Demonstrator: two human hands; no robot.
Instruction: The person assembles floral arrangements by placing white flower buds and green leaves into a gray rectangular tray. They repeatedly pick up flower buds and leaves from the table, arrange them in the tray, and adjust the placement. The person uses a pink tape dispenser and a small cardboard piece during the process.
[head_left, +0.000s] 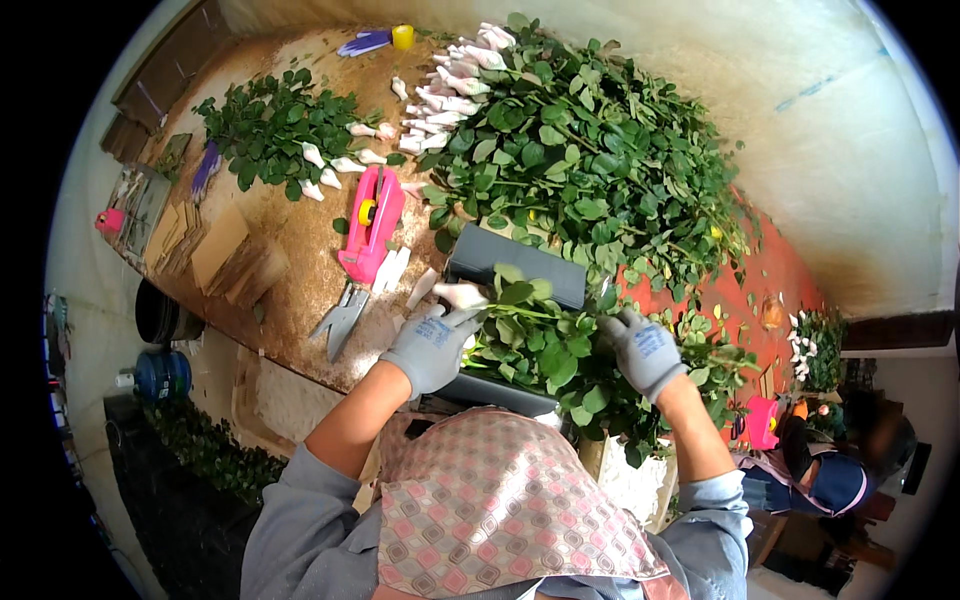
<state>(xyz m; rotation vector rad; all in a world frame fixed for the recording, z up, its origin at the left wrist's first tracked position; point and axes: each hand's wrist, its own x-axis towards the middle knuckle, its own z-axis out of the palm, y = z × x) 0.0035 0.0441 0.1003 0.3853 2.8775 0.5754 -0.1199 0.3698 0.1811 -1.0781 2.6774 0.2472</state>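
Note:
My left hand point(432, 350), in a grey glove, curls its fingers around leafy rose stems just below a bud in a white sleeve point(461, 295). To the right, my right hand point(645, 352), gloved too, has bent fingers closed on the leafy stem ends; leaves partly cover its fingertips. Between both hands the rose bunch point(540, 350) lies in a dark padded holder, whose raised far flap point(518, 266) stands behind the leaves. Left of the holder, grey shears point(345, 318) and a pink tape dispenser point(371, 225) with yellow tape lie on the table.
A big heap of sleeved roses point(590, 150) fills the table's far side; a smaller bunch point(280, 130) lies far left. Cardboard pieces point(220, 248) and purple gloves point(366, 42) rest on the table point(300, 230). At far right, another person point(830, 480) stands by a second pink dispenser point(762, 422).

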